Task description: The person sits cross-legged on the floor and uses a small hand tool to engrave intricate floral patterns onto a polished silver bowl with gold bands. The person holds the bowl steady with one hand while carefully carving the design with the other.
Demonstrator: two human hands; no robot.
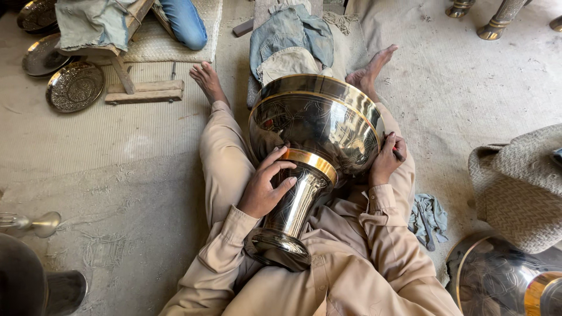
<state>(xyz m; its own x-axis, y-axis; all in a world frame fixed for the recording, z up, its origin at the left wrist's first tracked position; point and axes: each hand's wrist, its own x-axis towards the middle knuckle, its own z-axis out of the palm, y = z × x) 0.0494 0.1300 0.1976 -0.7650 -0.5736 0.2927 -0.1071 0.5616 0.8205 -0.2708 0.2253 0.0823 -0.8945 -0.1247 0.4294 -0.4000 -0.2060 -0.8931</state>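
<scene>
A large shiny metal goblet-shaped vessel (319, 126) with gold bands lies across my lap, its wide bowl toward my feet and its round foot (278, 248) against my belly. My left hand (264, 186) rests on the stem just below the gold collar, fingers spread over the metal. Against the right side of the bowl, my right hand (387, 159) is closed around a thin dark tool (398, 153) whose tip touches the bowl's surface. My legs in tan trousers stretch out on the mat, feet bare.
Engraved metal plates (75, 86) lie at the upper left beside a low wooden stool (126, 70). Another person's blue-trousered knee (186, 23) is beyond it. A woven cushion (521, 187) and another shiny vessel (497, 281) sit at right. A grey rag (429, 217) lies by my right elbow.
</scene>
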